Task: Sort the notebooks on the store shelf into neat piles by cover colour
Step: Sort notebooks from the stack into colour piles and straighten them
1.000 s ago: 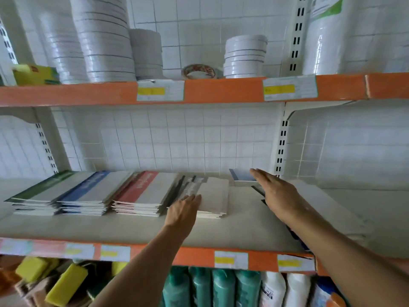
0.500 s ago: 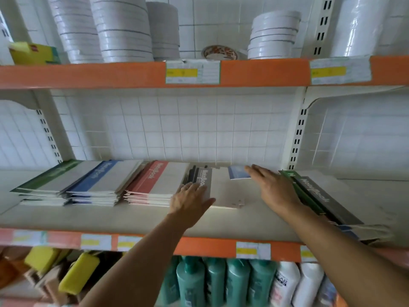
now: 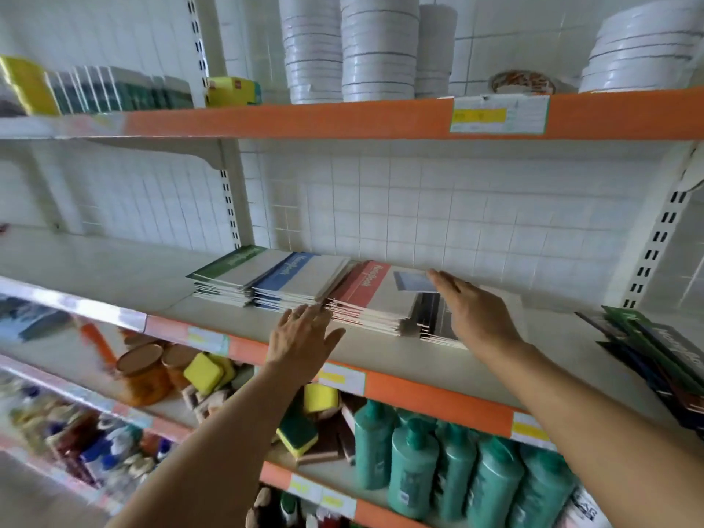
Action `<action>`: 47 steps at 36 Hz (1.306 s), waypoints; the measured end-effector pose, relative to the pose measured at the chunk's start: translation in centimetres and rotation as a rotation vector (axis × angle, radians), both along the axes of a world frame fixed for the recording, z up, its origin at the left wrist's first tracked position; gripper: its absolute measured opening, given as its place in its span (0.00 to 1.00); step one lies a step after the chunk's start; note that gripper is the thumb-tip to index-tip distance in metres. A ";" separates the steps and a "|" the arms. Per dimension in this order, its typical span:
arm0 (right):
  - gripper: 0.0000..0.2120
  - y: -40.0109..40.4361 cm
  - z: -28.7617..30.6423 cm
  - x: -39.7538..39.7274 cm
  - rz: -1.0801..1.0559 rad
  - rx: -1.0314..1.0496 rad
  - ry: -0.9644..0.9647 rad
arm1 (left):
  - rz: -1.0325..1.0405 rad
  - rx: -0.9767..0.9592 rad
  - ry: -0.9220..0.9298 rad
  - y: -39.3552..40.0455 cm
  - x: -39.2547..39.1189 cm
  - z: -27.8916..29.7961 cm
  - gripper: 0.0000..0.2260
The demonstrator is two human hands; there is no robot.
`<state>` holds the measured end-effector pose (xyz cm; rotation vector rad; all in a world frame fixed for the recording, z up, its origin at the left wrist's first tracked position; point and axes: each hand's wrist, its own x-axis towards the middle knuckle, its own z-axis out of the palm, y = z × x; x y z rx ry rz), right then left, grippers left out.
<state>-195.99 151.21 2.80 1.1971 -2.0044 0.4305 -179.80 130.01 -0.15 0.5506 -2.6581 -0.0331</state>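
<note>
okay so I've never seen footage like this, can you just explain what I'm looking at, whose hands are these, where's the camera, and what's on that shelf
There is no machine here: a person wears one camera on the head, looking forward and down at their own hands. The middle shelf holds notebook piles by cover colour: a green pile, a blue pile, a red pile and a black pile. The left hand reaches flat toward the red pile's front edge. The right hand lies flat over the black pile. Neither has a grip on anything. More unsorted notebooks lie at the right.
</note>
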 end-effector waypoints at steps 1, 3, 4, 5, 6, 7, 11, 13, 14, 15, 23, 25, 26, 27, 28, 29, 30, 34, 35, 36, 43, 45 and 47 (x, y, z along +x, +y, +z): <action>0.38 -1.3 0.1 0.4 0.005 0.003 0.000 | 0.019 0.006 -0.002 -0.9 0.5 0.1 0.31; 0.37 -4.0 0.3 1.1 0.017 0.003 -0.002 | 0.052 -0.034 -0.064 -3.1 1.2 0.0 0.23; 0.37 -5.3 0.4 1.6 0.023 0.003 0.001 | 0.056 -0.043 -0.088 -4.3 1.5 0.0 0.22; 0.36 -6.6 0.5 2.0 0.023 0.005 0.012 | 0.051 -0.051 -0.091 -5.6 1.7 0.0 0.22; 0.36 -8.0 0.6 2.4 0.020 0.011 0.014 | 0.043 -0.058 -0.086 -6.8 1.9 0.0 0.22; 0.36 -9.3 0.6 2.8 0.019 0.013 0.003 | 0.034 -0.065 -0.083 -8.1 2.1 0.1 0.21; 0.37 -14.7 0.6 4.4 0.026 0.000 -0.034 | 0.015 -0.061 -0.085 -12.9 3.0 0.7 0.21; 0.34 -17.1 0.8 5.4 -0.005 0.023 -0.012 | -0.011 -0.090 -0.035 -15.2 3.5 0.8 0.22; 0.32 -18.2 0.9 5.8 -0.020 0.031 0.001 | -0.010 -0.105 -0.043 -16.3 3.6 0.8 0.21; 0.31 -19.3 0.9 6.1 -0.028 0.038 0.008 | -0.004 -0.119 -0.032 -17.4 3.7 0.9 0.21; 0.25 -25.8 -0.2 7.1 -0.060 0.199 0.050 | -0.052 -0.096 -0.006 -22.3 3.4 0.8 0.20; 0.32 -26.5 -1.1 6.7 -0.087 0.230 -0.021 | -0.060 -0.071 0.012 -22.8 3.1 1.0 0.20; 0.33 -26.8 -1.3 6.8 -0.099 0.257 -0.066 | -0.059 -0.071 0.029 -23.1 2.9 1.0 0.20; 0.31 -27.0 -1.4 6.7 -0.088 0.282 -0.121 | -0.058 -0.080 0.054 -23.3 2.6 0.9 0.21; 0.29 -27.1 -1.4 6.7 -0.062 0.297 -0.165 | -0.059 -0.073 0.065 -23.4 2.4 0.8 0.23; 0.27 -27.3 -1.4 6.7 -0.078 0.373 -0.189 | -0.073 -0.056 0.062 -23.4 2.2 0.7 0.25; 0.27 -27.4 -1.6 6.6 -0.100 0.438 -0.226 | -0.085 -0.026 0.037 -23.4 2.0 0.7 0.26; 0.24 -28.3 -2.4 5.3 -0.083 0.468 -0.329 | -0.085 -0.026 0.000 -24.1 0.4 0.2 0.23; 0.22 -28.6 -2.5 4.9 -0.078 0.484 -0.355 | -0.086 -0.031 -0.006 -24.2 -0.1 0.2 0.22; 0.22 -28.8 -2.5 4.6 -0.070 0.501 -0.379 | -0.079 -0.026 -0.018 -24.3 -0.5 0.2 0.23; 0.23 -29.8 -2.9 2.5 -0.059 0.552 -0.451 | -0.079 -0.042 -0.029 -24.2 -2.2 0.9 0.21; 0.23 -30.0 -2.9 2.3 -0.064 0.560 -0.457 | -0.081 -0.050 -0.040 -24.1 -2.5 1.0 0.20; 0.24 -30.2 -2.8 2.3 -0.069 0.559 -0.464 | -0.095 -0.040 -0.043 -24.0 -2.7 1.1 0.20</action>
